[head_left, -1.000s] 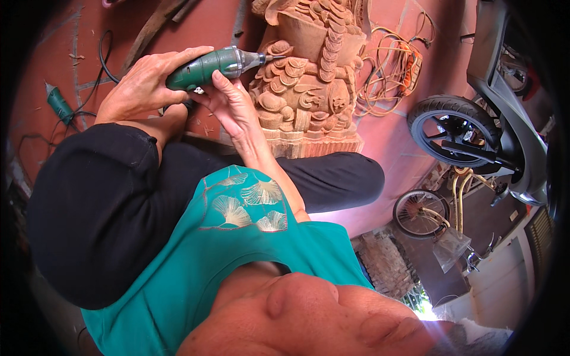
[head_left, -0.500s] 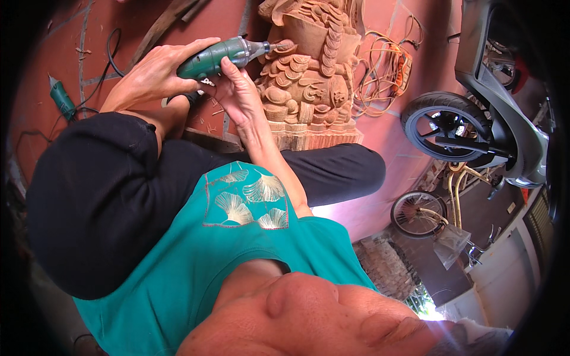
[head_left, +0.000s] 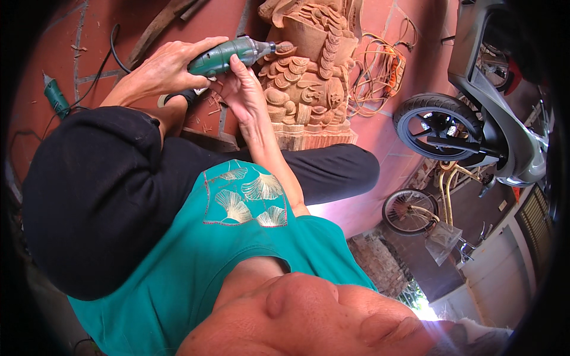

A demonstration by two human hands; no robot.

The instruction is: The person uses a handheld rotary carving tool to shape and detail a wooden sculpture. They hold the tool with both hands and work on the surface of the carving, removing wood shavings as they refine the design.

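Observation:
A green rotary tool (head_left: 221,58) with a grey metal nose lies level in both of my hands. My left hand (head_left: 163,68) is wrapped around its rear end, the thumb side along the top. From below, my right hand (head_left: 244,92) supports the body near the nose, with its thumb pressed against the casing. The bit end reaches the upper left part of a carved brown wood block (head_left: 309,98), by a small rounded relief. Whether the bit touches the wood is hard to make out. Scales, curls and rounded shapes cover the block.
A second green power tool (head_left: 54,95) lies at the left on red floor tiles, near a black cord (head_left: 116,50). An orange cable bundle (head_left: 374,77) sits right of the carving. A motorbike wheel (head_left: 438,126) and a bicycle (head_left: 409,212) stand further right. Wood shavings (head_left: 212,110) are scattered about.
The rotary tool and both hands have shifted slightly right relative to the carving. The grip looks the same. The surroundings have slid a little left in view.

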